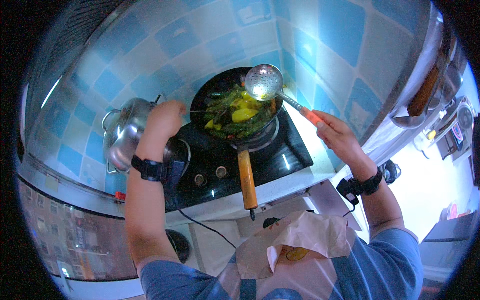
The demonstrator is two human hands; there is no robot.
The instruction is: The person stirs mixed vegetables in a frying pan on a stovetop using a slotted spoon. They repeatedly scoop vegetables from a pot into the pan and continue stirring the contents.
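Note:
A black wok (195, 93) with a wooden handle (246, 180) stands on the right burner of a black glass cooktop (288, 157). Inside lie dark green leafy vegetables (236, 131) and yellow pieces of food (244, 115). My right hand (337, 137) grips the orange-red handle of a perforated metal skimmer (263, 82), its bowl raised over the wok's far right rim. At the wok's left side, my left hand (165, 118) is closed around a thin, straight utensil (202, 111) that reaches into the food. Its exact kind is hard to tell.
A stainless steel pot (123, 138) stands on the left, partly behind my left forearm. Two control knobs (221, 171) sit at the cooktop's front. Tiled walls (221, 41) rise behind and to the right. Several utensils, including a metal ladle (408, 122), hang at right. A cable (206, 225) hangs below.

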